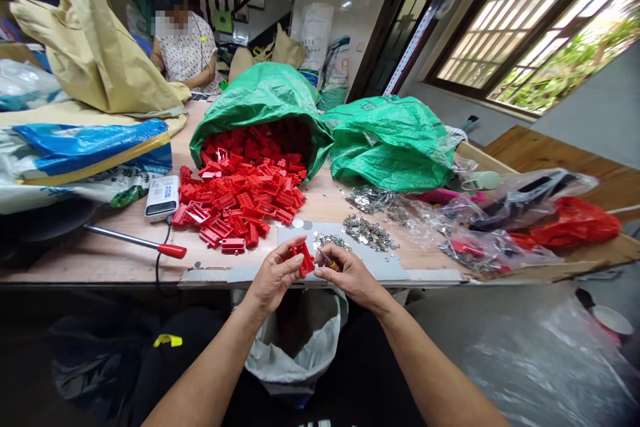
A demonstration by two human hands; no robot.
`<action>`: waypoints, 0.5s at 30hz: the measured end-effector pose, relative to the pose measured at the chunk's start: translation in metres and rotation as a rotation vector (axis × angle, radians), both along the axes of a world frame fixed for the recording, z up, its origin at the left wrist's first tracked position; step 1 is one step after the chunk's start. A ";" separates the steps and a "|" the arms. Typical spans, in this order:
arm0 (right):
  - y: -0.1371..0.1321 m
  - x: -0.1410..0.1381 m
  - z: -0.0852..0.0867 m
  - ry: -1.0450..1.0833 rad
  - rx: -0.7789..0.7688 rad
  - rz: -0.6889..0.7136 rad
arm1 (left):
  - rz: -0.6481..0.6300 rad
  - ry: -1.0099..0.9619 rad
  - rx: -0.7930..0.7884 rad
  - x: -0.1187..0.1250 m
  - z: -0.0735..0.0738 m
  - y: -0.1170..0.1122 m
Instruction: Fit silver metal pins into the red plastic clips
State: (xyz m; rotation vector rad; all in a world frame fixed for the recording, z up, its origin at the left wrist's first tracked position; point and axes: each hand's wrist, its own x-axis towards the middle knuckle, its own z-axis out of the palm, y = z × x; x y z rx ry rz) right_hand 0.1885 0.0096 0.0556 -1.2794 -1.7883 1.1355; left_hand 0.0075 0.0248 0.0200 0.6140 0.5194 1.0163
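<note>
My left hand [281, 271] is closed on a red plastic case [303, 259], a small open-sided box, held tilted at the table's front edge. Just to its right, my right hand [346, 272] pinches a small yellow-handled tool [331, 263] whose thin metal tip points towards the case. Whether the tip touches the case I cannot tell. Beyond my left hand, a heap of similar red cases [245, 193] spills from a green woven sack [265, 90]. Small shiny metal pieces [370, 232] lie in piles past my right hand.
Below my hands, an open whitish sack [293, 370] hangs at the table edge. A red-gripped lever [173, 251] juts out at left, near a white device [163, 198] with a cable. Another green sack [393, 143] and plastic bags [480, 250] lie right. A person [185, 57] sits across the table.
</note>
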 end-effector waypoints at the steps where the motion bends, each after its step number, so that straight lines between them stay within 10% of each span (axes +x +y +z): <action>1: 0.000 0.000 0.000 -0.006 -0.008 -0.004 | 0.002 0.012 0.006 0.000 0.000 0.000; 15: 0.001 -0.008 -0.012 -0.042 0.021 -0.084 | -0.007 0.169 0.208 0.005 -0.005 -0.001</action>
